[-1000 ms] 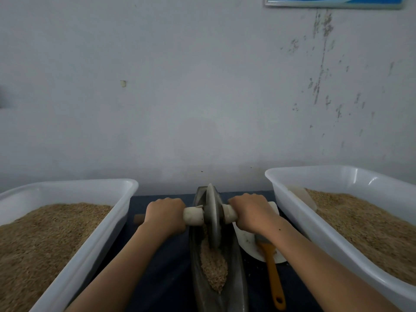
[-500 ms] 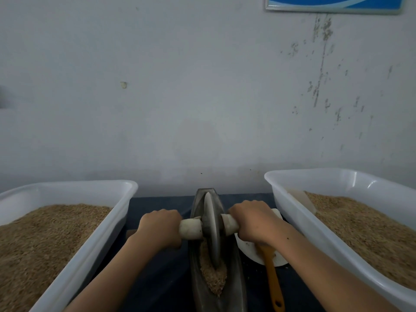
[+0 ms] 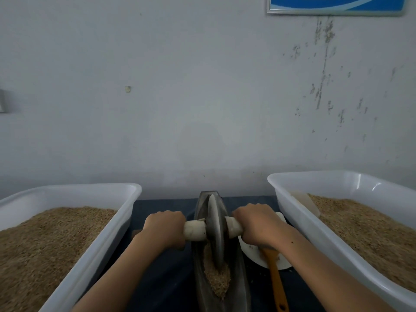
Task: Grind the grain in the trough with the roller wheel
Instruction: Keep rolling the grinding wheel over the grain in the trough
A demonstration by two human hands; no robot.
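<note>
Metal roller wheel (image 3: 215,230) stands upright in the dark trough (image 3: 242,287), its lower edge in the grain (image 3: 216,280). Left hand (image 3: 163,228) and right hand (image 3: 258,224) each grip one end of the pale axle handle (image 3: 194,230). White tubs (image 3: 94,251) of grain flank the trough.

Rear wall (image 3: 180,97): pale grey-white plaster, running the full width of the view. Condition is marked on the right side, where a vertical streak of dark flaking spots (image 3: 324,64) descends from just below a framed blue picture (image 3: 335,4), cut off by the top edge. One small pale blemish (image 3: 127,89) sits left of centre. A grey fitting (image 3: 1,101) shows at the far left edge; its type cannot be determined. The work surface carries a dark navy covering (image 3: 162,278) and meets the wall directly. Lighting is dim, soft and even, source not visible.
</note>
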